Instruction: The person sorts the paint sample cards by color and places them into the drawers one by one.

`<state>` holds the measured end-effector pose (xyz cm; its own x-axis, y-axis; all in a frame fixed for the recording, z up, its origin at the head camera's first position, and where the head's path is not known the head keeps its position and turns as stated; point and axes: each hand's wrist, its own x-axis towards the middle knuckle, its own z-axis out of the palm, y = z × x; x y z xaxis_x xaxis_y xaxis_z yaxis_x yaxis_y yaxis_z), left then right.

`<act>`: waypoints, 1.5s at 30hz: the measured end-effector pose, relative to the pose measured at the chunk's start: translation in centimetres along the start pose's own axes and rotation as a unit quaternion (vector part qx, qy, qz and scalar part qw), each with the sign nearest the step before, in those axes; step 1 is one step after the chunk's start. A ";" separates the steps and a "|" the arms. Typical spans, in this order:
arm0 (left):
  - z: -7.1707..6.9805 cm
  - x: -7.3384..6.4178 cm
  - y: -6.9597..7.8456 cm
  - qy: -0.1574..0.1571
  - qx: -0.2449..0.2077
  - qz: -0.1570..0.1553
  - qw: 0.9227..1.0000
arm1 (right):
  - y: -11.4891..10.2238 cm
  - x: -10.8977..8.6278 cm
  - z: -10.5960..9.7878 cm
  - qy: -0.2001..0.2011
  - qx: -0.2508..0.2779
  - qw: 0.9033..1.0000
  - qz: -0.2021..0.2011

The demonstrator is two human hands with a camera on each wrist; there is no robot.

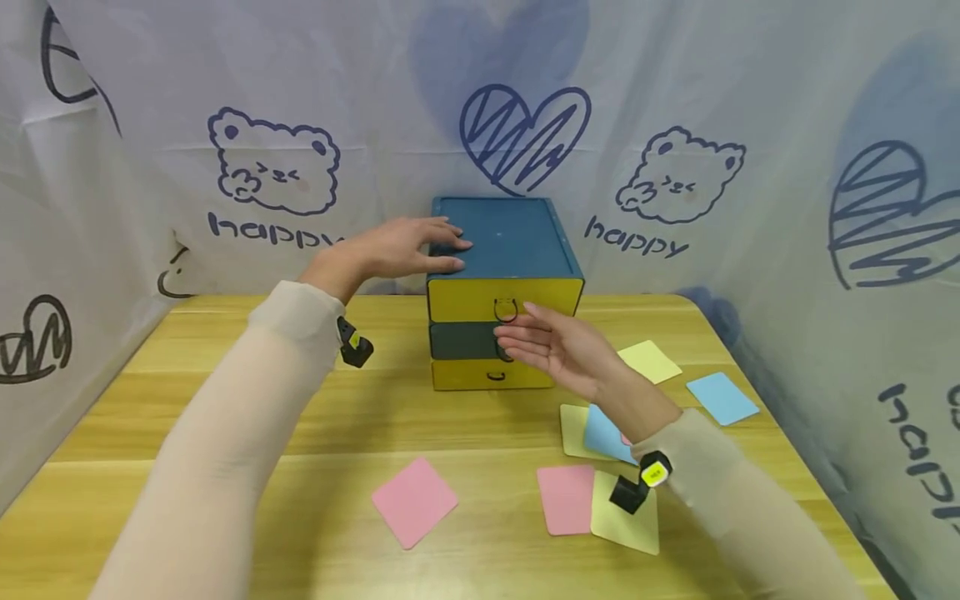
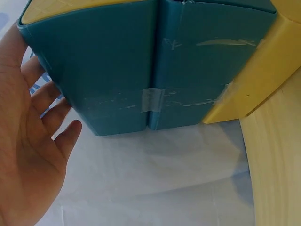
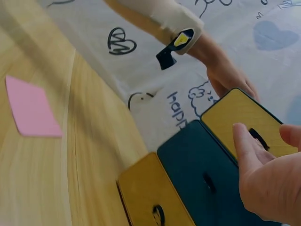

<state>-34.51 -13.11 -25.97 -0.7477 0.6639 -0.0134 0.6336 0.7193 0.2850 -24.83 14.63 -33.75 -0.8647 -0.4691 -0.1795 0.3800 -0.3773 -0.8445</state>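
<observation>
A small drawer cabinet [image 1: 498, 237] with a blue top stands at the back of the table, its yellow and dark teal drawers stacked in three levels. My left hand [image 1: 408, 246] rests on the left part of its top, fingers relaxed. In the left wrist view the cabinet's teal side [image 2: 99, 70] lies beside that hand. My right hand [image 1: 562, 346] is in front of the drawers with fingers extended, holding nothing visible. Its fingers are close to the black handle [image 3: 259, 139] of the top yellow drawer [image 1: 465, 300]; whether they touch it I cannot tell. All drawers appear closed.
Pink paper [image 1: 415, 502] lies at front centre. A second pink sheet [image 1: 565, 500] adjoins a yellow one [image 1: 626, 533]. Behind them blue paper [image 1: 606, 433] overlaps yellow paper [image 1: 572, 429]; yellow [image 1: 651, 361] and blue [image 1: 722, 397] sheets lie farther right. Printed cloth [image 1: 397, 125] hangs around the table.
</observation>
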 end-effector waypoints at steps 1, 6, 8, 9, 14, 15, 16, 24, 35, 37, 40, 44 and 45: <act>0.1 0.0 -0.1 -0.002 -0.009 -0.001 1.000 | 0.1 0.3 0.2 -0.004 0.019 1.000 0.001; 0.4 0.0 -0.4 0.002 -0.046 -0.002 0.999 | 0.5 1.3 0.8 -0.012 0.074 0.997 0.007; 0.5 0.0 -0.5 0.006 -0.046 0.000 0.999 | 0.6 1.4 1.0 -0.006 0.083 0.996 0.007; 0.5 0.0 -0.5 0.007 -0.047 0.000 0.999 | 0.6 1.4 1.1 -0.002 0.083 0.996 0.007; 0.4 0.0 -0.6 0.017 -0.053 0.008 0.998 | 0.5 1.0 1.5 0.011 0.061 0.998 0.006; 0.4 -0.1 -0.6 0.019 -0.055 0.009 0.998 | 0.6 0.9 1.6 0.011 0.054 0.998 0.007; 0.4 -0.1 -0.6 0.021 -0.055 0.011 0.998 | 0.6 0.6 1.6 0.010 0.047 0.999 0.007; 0.5 0.2 -0.8 0.028 -0.059 0.017 0.998 | 1.1 -1.8 1.8 -0.009 0.005 1.000 0.012; 0.9 0.5 -1.2 0.027 -0.065 0.008 0.997 | 2.4 -4.9 2.5 -0.017 -0.004 1.000 0.021; 0.9 0.6 -1.1 0.027 -0.068 0.006 0.997 | 2.6 -5.3 2.6 -0.022 -0.003 1.000 0.022; 0.9 0.7 -1.1 0.029 -0.072 0.008 0.997 | 2.8 -6.0 2.7 -0.031 0.000 0.999 0.024; 0.9 0.8 -1.1 0.034 -0.076 0.011 0.996 | 3.0 -6.6 2.6 -0.050 0.001 0.998 0.026; 0.9 0.8 -1.1 0.035 -0.075 0.010 0.996 | 3.1 -6.7 2.5 -0.054 0.000 0.998 0.025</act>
<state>-35.68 -13.18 -27.21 -0.7504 0.6584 0.0583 0.6152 0.6636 0.4255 -17.01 14.60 -33.88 -0.8040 -0.5711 -0.1655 0.4213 -0.3508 -0.8363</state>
